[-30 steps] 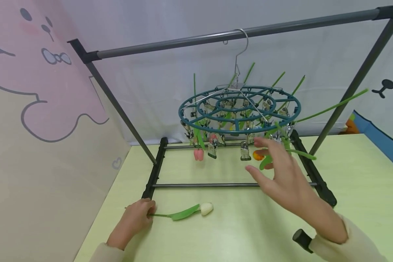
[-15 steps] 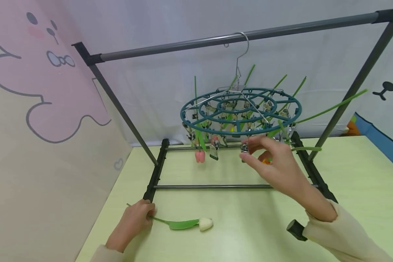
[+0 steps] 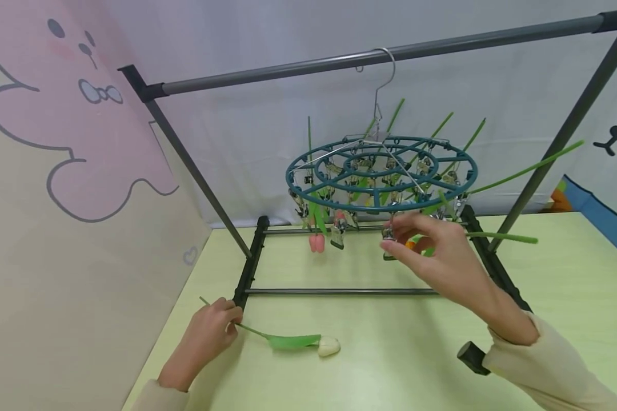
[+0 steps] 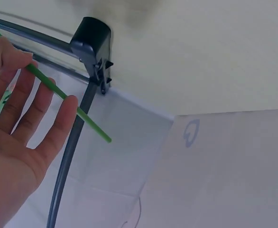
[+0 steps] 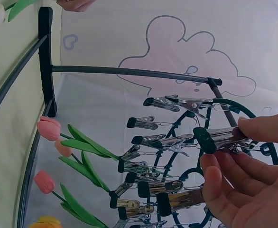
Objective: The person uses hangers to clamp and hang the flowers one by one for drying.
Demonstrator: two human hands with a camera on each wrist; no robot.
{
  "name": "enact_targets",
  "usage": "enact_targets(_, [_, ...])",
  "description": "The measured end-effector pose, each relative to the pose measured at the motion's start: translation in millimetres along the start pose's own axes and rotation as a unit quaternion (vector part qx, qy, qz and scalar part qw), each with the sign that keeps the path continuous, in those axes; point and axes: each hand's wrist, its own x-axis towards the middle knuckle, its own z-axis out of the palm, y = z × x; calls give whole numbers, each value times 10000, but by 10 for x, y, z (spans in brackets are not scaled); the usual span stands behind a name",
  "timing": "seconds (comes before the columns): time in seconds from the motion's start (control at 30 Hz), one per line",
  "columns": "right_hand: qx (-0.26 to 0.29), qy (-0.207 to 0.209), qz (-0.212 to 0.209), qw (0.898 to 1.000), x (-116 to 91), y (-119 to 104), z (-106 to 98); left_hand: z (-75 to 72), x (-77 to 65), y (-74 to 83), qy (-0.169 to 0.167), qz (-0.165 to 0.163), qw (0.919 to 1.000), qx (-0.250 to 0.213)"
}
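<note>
My left hand (image 3: 205, 337) pinches the thin green stem of a white tulip (image 3: 329, 346) low over the table, bloom toward the right. In the left wrist view the stem (image 4: 94, 127) crosses the fingers and sticks out past them. At the front of a round teal clip hanger (image 3: 376, 200), my right hand (image 3: 449, 262) holds a dangling metal clip (image 5: 219, 138) between thumb and fingers. The clip's dark-tipped jaws look closed, with nothing between them. Pink tulips (image 5: 49, 128) hang bloom-down from neighbouring clips.
A grey drying rack (image 3: 288, 71) stands on the pale green table (image 3: 380, 365), and the hanger hooks over its top bar. Several green stems (image 3: 529, 166) poke out around the hanger. A lower crossbar (image 3: 339, 291) runs between the two hands. Behind is a white curtain (image 3: 236, 142).
My right hand has moved left from beside the hanger and taken hold of the front clip. My left hand has risen slightly, and the white tulip now slopes down toward its bloom.
</note>
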Motion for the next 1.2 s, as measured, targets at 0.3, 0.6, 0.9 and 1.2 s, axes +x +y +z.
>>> enact_targets(0.3, [-8, 11, -158, 9999, 3, 15, -20, -213, 139, 32, 431, 598, 9972, 155])
enact_targets(0.6, [-110, 35, -205, 9997, 23, -14, -35, -393, 249, 96, 549, 747, 9949, 394])
enact_targets(0.9, [-37, 49, -205, 9998, 17, -17, -66, -570, 393, 197, 526, 899, 9938, 401])
enact_targets(1.2, [-14, -129, -114, 9999, 13, 0, -78, -729, 531, 298, 709, 1161, 9899, 409])
